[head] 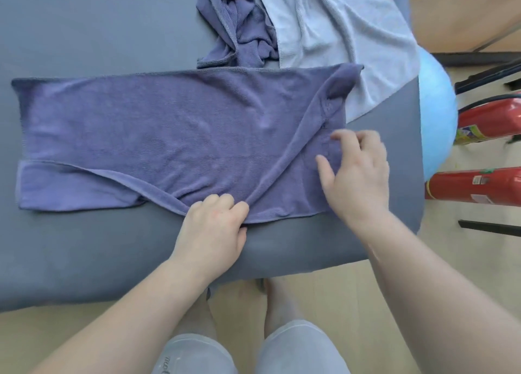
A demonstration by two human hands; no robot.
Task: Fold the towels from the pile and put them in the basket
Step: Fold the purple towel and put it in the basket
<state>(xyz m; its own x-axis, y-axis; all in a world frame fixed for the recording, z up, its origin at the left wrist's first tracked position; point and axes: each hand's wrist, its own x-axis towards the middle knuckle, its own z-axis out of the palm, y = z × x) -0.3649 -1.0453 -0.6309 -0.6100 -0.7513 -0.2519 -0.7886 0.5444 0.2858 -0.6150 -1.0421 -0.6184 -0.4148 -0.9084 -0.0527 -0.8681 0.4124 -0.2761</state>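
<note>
From the head camera we look down on a grey table (84, 49) with a purple towel (158, 125) laid out flat across it, its long side running left to right. The towel is doubled lengthwise. At the left end the lower layer shows as a strip along the near side, and the upper layer's edge runs slantwise over it towards our left hand.

Our left hand (215, 227) sits at the towel's near edge, about midway along. Its fingers are curled tight with the knuckles up, and the thumb is tucked beneath, so it pinches the hem there, and the cloth puckers into a ridge running up from the grip.

Our right hand (359, 176) lies over the towel's right end, palm down. The thumb is stretched out to the left on the cloth and the fingers are bent at the far side. It is blurred, so we cannot tell whether the fingers nip the cloth or only rest on it.

Beyond the towel, at the far right of the table, lies the pile: a crumpled dark purple towel (239, 32) touching a pale grey towel (338, 41) that hangs over the table's right edge. On the floor to the right are a blue ball (437, 103) and two red fire extinguishers (479, 187).
</note>
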